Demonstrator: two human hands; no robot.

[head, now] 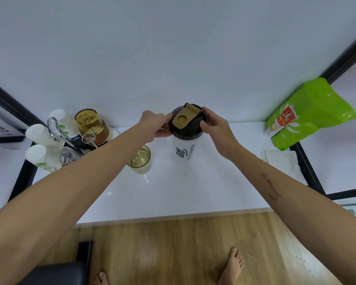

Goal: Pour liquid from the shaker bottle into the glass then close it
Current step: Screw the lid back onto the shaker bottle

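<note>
The shaker bottle [184,149] stands upright on the white table [193,194]. It has a clear white body with black lettering and a black lid [190,130] with a gold flip cap lying flat on top. My left hand [155,125] grips the lid's left rim. My right hand [216,128] holds the lid's right side, fingers curled around the edge. A yellow-tinted glass [140,160] with pale liquid in it stands just left of the bottle, partly hidden by my left forearm.
At the table's left sit an upturned amber glass [90,124], white paper cups [38,133], a clear glass and metal tools. A green bag [308,114] leans at the right, with white paper [282,163] in front. Black frame posts flank the table.
</note>
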